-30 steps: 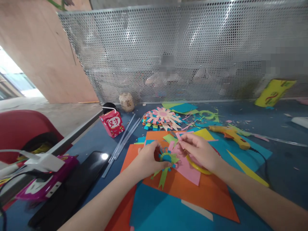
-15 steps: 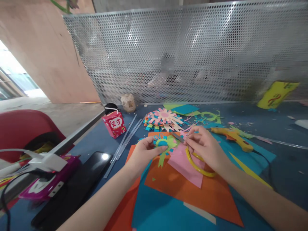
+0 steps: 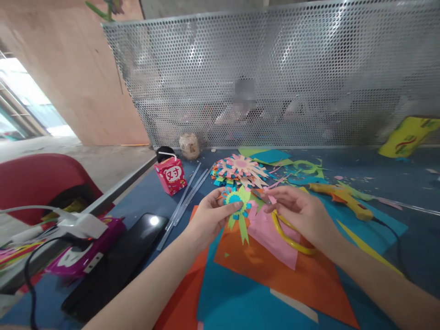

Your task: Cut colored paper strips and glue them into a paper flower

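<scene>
My left hand [image 3: 215, 214] pinches a green and blue paper rosette [image 3: 236, 201] between thumb and fingers, its green ribbon tails hanging down. Just to the right, my right hand [image 3: 292, 201] has its fingertips closed on a small pink paper piece [image 3: 272, 199]. Yellow-handled scissors [image 3: 287, 238] hang by that hand, their blades pointing toward the rosette; how the fingers hold them is partly hidden. Beneath both hands lie a pink sheet [image 3: 275, 240] and an orange sheet [image 3: 254, 266]. Behind them sit fringed paper rosettes [image 3: 240, 166] in several colours.
A yellow glue gun [image 3: 343, 201] lies right on blue paper. Clear glue sticks [image 3: 185, 199], a red drink carton [image 3: 171, 175], a black phone [image 3: 117, 270] and a purple power strip [image 3: 82, 254] are on the left. A perforated metal panel [image 3: 275, 78] stands behind.
The rosette has turned in my left hand, showing more of its blue centre and its ribbon tails. My right fingertips now hold a small pink piece. The whole view has shifted slightly.
</scene>
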Action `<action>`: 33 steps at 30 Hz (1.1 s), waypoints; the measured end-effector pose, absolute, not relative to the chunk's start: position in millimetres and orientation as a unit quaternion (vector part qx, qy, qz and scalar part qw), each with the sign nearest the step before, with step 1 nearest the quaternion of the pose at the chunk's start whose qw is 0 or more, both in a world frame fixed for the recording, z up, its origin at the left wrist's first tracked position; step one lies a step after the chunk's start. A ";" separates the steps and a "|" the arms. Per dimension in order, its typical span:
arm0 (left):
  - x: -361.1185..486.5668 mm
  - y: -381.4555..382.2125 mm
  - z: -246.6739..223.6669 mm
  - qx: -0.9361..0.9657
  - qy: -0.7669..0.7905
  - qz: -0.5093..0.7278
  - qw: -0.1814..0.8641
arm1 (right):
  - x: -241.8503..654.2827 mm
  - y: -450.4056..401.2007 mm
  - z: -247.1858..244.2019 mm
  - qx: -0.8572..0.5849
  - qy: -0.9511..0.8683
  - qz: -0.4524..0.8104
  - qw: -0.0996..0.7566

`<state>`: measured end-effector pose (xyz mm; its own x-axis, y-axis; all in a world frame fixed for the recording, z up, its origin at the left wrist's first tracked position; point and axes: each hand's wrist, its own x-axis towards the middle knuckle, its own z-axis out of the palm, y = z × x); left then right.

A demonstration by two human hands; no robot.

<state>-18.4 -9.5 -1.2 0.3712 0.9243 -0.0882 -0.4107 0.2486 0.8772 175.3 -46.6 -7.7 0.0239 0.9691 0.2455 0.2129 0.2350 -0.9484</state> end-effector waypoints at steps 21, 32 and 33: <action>-27.6 -19.5 -7.0 0.784 0.264 0.529 0.188 | 172.5 -53.5 -4.1 -0.491 -0.634 0.302 0.515; -18.7 -20.8 1.0 0.601 0.294 0.541 0.509 | 170.2 -56.1 2.4 -0.486 -0.628 0.256 0.550; -18.4 -20.2 1.1 0.594 0.292 0.540 0.520 | 170.4 -56.4 2.8 -0.487 -0.628 0.258 0.550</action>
